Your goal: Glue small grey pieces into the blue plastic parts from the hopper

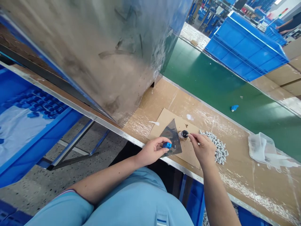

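My left hand [152,151] pinches a small blue plastic piece [167,145] between thumb and fingers, over a dark grey triangular sheet [172,138] lying on a cardboard pad [164,119]. My right hand [203,147] is closed on a thin tool whose tip reaches a small dark-capped bottle [183,134] standing on the pad. A heap of small grey parts [219,149] lies just right of my right hand.
A large metal housing [101,53] stands at the bench's left. A green conveyor belt [211,84] runs behind the bench, with one blue piece [234,107] on it. Blue crates [244,50] beyond; a clear plastic bag [264,150] at right; a blue bin [28,119] at left.
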`<state>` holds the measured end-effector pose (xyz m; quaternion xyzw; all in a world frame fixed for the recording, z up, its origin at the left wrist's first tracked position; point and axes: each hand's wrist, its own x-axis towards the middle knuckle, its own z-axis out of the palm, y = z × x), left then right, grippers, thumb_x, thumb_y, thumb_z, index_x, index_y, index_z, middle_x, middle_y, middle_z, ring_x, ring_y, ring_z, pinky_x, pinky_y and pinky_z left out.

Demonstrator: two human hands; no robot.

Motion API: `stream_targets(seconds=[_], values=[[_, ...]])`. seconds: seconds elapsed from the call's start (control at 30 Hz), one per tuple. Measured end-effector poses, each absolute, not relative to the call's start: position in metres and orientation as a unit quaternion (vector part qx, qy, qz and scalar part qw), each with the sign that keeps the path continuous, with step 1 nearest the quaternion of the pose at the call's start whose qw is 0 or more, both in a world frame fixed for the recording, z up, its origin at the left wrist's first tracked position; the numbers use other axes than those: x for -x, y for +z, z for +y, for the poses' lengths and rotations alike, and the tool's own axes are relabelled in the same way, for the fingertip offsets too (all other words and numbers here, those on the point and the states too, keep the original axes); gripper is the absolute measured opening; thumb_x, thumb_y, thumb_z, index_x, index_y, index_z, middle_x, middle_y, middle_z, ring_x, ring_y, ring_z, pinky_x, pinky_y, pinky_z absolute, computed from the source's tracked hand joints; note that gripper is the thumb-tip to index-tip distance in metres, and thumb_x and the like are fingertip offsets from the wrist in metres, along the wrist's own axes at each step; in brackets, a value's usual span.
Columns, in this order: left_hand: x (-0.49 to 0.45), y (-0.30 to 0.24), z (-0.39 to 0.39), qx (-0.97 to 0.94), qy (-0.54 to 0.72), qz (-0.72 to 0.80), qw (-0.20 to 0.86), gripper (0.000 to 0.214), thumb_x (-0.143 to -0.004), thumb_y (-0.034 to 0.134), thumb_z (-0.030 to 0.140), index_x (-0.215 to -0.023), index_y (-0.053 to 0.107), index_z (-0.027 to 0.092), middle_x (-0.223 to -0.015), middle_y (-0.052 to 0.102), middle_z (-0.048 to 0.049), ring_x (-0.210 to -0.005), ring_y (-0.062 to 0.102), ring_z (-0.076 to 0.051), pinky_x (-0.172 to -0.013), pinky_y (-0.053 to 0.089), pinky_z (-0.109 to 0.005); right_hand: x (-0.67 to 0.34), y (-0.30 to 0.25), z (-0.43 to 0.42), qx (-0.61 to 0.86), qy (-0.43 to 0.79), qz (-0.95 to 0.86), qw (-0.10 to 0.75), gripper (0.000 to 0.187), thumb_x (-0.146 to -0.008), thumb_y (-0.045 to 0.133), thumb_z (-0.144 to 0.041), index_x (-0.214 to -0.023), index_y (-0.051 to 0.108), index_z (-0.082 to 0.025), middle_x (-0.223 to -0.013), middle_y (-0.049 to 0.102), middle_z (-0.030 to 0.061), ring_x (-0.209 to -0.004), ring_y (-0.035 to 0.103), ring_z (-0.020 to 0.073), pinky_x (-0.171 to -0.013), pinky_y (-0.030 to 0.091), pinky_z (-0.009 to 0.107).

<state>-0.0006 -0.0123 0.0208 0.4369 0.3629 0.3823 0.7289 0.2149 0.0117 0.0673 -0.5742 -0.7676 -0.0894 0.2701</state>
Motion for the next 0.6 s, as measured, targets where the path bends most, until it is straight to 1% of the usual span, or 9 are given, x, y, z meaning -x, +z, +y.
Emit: stream_targets(seconds=[0.1, 0.2, 0.33, 0.47, 0.6], values=[[-0.0001, 0.0198, -0.0112, -0.427, 0.388, 0.367, 0.729, 0.023, -0.079, 0.067, 0.021, -0.101, 0.063, 0.015, -0.097, 0.066, -0.0050, -0.089, 0.063, -0.014, -0.085, 0.050, -0.026, -0.2163, 0.0672, 0.0125, 0.568, -0.092, -0.776, 0.259, 0.044, -0.098, 0.043, -0.048, -0.077, 0.070, -0.021, -0.065, 0.071, 0.0025, -0.057, 0.065, 0.0145, -0.052, 0.046, 0.024], [-0.0004, 0.0196, -0.0100, -0.428, 0.387, 0.376, 0.725, 0.024, -0.079, 0.068, 0.023, -0.101, 0.064, 0.015, -0.096, 0.067, -0.0055, -0.088, 0.064, -0.015, -0.083, 0.051, -0.027, -0.2187, 0.0696, 0.0131, 0.560, -0.082, -0.787, 0.243, 0.045, -0.099, 0.040, -0.048, -0.080, 0.072, -0.021, -0.068, 0.072, 0.0031, -0.059, 0.066, 0.0154, -0.052, 0.046, 0.025], [0.0004, 0.0209, -0.0090, -0.450, 0.391, 0.381, 0.707, 0.022, -0.080, 0.067, 0.023, -0.101, 0.066, 0.014, -0.099, 0.067, -0.0070, -0.088, 0.065, -0.016, -0.085, 0.052, -0.028, -0.2206, 0.0735, 0.0141, 0.547, -0.098, -0.801, 0.221, 0.048, -0.099, 0.039, -0.049, -0.078, 0.071, -0.021, -0.067, 0.072, 0.0039, -0.058, 0.066, 0.0160, -0.051, 0.045, 0.026], [0.0007, 0.0203, -0.0087, -0.484, 0.400, 0.378, 0.680, 0.019, -0.081, 0.065, 0.019, -0.099, 0.067, 0.014, -0.105, 0.067, -0.0087, -0.093, 0.065, -0.017, -0.086, 0.053, -0.028, -0.2216, 0.0745, 0.0135, 0.542, -0.121, -0.801, 0.225, 0.048, -0.100, 0.039, -0.047, -0.075, 0.069, -0.020, -0.066, 0.070, 0.0036, -0.056, 0.065, 0.0145, -0.051, 0.044, 0.024], [-0.0004, 0.0173, -0.0084, -0.503, 0.417, 0.366, 0.662, 0.019, -0.081, 0.062, 0.015, -0.099, 0.067, 0.015, -0.106, 0.065, -0.0085, -0.097, 0.064, -0.018, -0.088, 0.053, -0.029, -0.2239, 0.0736, 0.0126, 0.550, -0.131, -0.796, 0.215, 0.047, -0.099, 0.039, -0.048, -0.076, 0.068, -0.021, -0.068, 0.070, 0.0034, -0.058, 0.065, 0.0142, -0.054, 0.045, 0.024]])
